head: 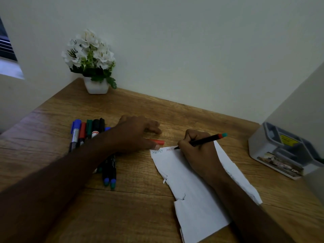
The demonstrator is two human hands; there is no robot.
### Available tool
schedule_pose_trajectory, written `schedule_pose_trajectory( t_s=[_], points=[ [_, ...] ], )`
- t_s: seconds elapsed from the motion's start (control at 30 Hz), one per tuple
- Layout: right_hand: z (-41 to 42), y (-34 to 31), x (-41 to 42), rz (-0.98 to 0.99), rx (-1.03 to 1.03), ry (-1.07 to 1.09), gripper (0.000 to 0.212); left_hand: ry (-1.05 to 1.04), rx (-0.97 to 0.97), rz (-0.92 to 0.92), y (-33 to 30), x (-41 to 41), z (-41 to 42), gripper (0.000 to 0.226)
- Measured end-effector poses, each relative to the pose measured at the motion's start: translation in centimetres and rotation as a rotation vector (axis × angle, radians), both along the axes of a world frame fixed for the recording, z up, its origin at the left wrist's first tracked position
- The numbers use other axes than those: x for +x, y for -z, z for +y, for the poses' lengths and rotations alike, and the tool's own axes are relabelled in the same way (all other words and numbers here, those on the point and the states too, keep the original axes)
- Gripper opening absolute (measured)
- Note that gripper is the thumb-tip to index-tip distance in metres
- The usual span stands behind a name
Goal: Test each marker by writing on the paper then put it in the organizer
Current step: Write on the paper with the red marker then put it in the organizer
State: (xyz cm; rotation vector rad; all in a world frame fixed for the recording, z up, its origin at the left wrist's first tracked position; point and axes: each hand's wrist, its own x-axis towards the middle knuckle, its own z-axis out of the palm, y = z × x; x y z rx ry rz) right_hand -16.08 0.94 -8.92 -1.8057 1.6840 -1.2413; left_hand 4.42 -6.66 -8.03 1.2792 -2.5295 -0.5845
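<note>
My right hand (196, 151) fingers pinching black red-banded marker (203, 140), tip on torn white paper (194, 186); left hand (138, 133) fingers spread, thumb pinning paper corner, orange cap (157, 142) under them.

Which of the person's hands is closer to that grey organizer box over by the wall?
The right. The right hand writes on the paper with a marker, partway toward the organizer. The left hand rests farther away, beyond the paper, beside the loose markers.
</note>
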Motion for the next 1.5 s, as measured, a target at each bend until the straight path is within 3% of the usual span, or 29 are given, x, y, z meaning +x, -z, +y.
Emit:
schedule_pose_trajectory(
  t_s=[1.2,1.37,1.5],
  points=[
    [-0.1,-0.2,0.1,0.007,-0.009,0.028,0.028,0.002,0.003,-0.014,-0.2,0.0,0.1,0.053],
    [0.2,-0.4,0.0,-0.081,0.007,0.051,0.021,0.001,-0.014,0.013,-0.1,0.1,0.1,0.051],
    [0.5,-1.2,-0.5,-0.211,-0.015,0.017,0.015,0.008,-0.050,0.069,0.0,0.0,0.1,0.034]
  ],
)
